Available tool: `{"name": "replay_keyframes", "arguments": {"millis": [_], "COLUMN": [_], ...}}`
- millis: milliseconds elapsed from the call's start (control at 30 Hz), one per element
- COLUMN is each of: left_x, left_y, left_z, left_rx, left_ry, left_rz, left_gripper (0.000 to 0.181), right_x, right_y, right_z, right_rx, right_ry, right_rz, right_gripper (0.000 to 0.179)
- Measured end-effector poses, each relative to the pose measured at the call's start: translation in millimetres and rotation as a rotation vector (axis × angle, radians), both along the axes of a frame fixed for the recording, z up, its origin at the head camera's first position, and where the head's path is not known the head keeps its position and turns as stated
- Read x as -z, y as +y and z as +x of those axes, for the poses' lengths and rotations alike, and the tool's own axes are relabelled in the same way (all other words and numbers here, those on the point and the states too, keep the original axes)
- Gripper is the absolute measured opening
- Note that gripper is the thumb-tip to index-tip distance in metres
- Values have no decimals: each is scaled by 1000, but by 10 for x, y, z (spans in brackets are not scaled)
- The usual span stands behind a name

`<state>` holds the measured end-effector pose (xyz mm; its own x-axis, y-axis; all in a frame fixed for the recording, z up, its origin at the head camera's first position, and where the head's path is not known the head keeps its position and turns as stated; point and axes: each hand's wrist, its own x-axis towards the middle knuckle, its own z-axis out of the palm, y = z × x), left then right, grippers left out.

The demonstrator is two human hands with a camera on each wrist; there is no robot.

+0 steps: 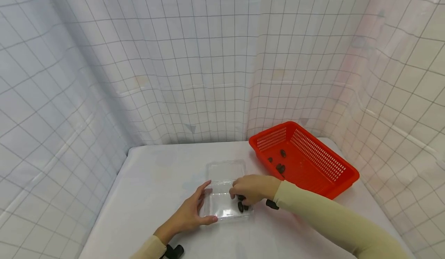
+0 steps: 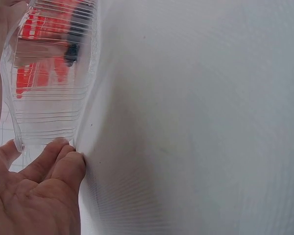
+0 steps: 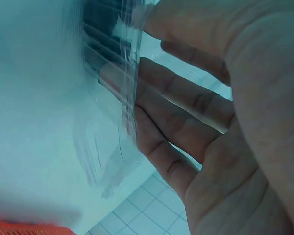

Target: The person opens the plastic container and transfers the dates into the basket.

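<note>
At least three dark oval pieces (image 1: 241,207) sat at the right end of the clear plastic box (image 1: 221,201), which stood on the white-covered table (image 1: 156,185) with its lid (image 1: 226,171) folded back flat behind it. The left hand (image 1: 190,211) held the box's left end, thumb at the near edge and fingers round the far side; the right hand (image 1: 253,188) reached in from the right, fingers bent down over the pieces, though whether they pinched one could not be told. Done well, I judged, this step called for a light brace from the left, since thin walls would flex if squeezed, and for fingertips working low, setting pieces side by side rather than dropping them. Counted up, there were two hands, one box with one attached lid, and one red basket (image 1: 306,170) to the right, where at least four more pieces (image 1: 283,153) showed, two of them touching; the right arm and the near wall may have hidden others.
</note>
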<state>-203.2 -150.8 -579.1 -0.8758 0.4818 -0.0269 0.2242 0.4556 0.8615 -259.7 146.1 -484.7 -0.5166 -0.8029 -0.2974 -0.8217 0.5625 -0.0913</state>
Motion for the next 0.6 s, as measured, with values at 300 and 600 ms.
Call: {"name": "replay_keyframes", "arguments": {"millis": [300,600], "left_x": [-43,-34], "left_y": [8,14], "left_z": [10,16], "left_rx": [-13,-7], "left_ry": [13,24], "left_rz": [-13,-11], "left_gripper": [126,126], "right_x": [157,289], "right_y": [-73,-186], "right_z": [-54,-109], "right_rx": [-8,-125], "right_ry": [-109,-106], "right_rz": [-67,-121], "right_gripper": [34,28]}}
